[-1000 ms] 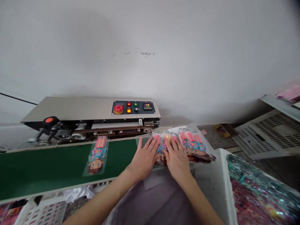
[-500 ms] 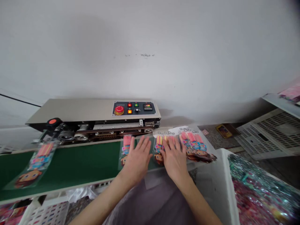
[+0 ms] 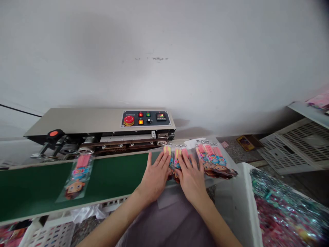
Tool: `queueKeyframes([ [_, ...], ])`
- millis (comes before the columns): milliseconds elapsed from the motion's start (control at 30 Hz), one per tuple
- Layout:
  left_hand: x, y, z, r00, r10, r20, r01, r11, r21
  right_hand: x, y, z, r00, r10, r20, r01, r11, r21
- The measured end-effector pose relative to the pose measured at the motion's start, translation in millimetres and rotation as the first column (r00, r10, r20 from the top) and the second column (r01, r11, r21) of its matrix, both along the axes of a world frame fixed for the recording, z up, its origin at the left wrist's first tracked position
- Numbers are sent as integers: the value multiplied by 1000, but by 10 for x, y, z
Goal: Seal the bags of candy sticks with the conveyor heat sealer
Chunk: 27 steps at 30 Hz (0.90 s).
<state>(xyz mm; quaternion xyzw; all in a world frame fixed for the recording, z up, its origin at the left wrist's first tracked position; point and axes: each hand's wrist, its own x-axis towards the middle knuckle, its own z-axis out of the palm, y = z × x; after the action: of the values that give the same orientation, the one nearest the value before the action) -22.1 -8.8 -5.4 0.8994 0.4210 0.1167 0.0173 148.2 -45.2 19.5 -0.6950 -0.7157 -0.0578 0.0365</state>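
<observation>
My left hand (image 3: 155,176) lies flat with its fingers spread on a clear packet with yellow sticks (image 3: 167,151), at the right end of the green belt (image 3: 113,175). Beside it, my right hand (image 3: 191,175) rests spread over packets with pink and yellow sticks (image 3: 178,154), partly hiding them. An overlapping pile of similar packets (image 3: 217,159) sits just right of my right hand. Farther left on the belt is a lone packet (image 3: 77,178) with pink sticks and a cartoon face.
Behind the belt stands a beige machine (image 3: 77,120) with a red button (image 3: 129,119) and lit display. A white foam box (image 3: 257,212) of shiny green and red wrappers is at lower right, a plastic crate (image 3: 295,147) behind it. A white basket (image 3: 52,235) is at lower left.
The leftmost packet has left the belt area in view, and the packet formerly beside my left hand has travelled left. My left hand has shifted slightly right, nearer my right hand.
</observation>
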Motion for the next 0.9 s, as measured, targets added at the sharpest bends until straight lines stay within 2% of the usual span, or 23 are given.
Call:
queueKeyframes([
  [167,-213,-25,133,992,126,-27,-127,991,-34,-167,88,31,995,56,-78,-58,998,-33],
  [267,-202,-25,255,976,215,-26,-216,976,-25,-135,102,18,994,66,-82,-67,998,-11],
  [300,-156,-21,284,980,198,-19,-199,980,-28,-99,97,11,996,61,-71,-61,998,-2],
  [367,-22,-10,298,996,91,-2,-91,995,-52,-13,82,0,998,42,-38,-42,999,17],
  [467,166,6,210,999,-50,10,51,996,-78,87,65,8,1000,-1,3,1,999,33],
  [567,219,3,78,1000,-24,10,24,999,-40,91,71,37,1000,-17,24,16,999,33],
  [633,182,-8,25,1000,30,5,-30,999,-22,38,83,54,1000,-5,18,5,1000,17],
  [733,47,-29,21,993,112,-22,-113,993,-28,-105,101,70,1000,20,-17,-20,1000,-6],
  [900,-317,-61,162,967,250,-57,-251,968,-15,-318,90,111,995,57,-80,-57,998,2],
])
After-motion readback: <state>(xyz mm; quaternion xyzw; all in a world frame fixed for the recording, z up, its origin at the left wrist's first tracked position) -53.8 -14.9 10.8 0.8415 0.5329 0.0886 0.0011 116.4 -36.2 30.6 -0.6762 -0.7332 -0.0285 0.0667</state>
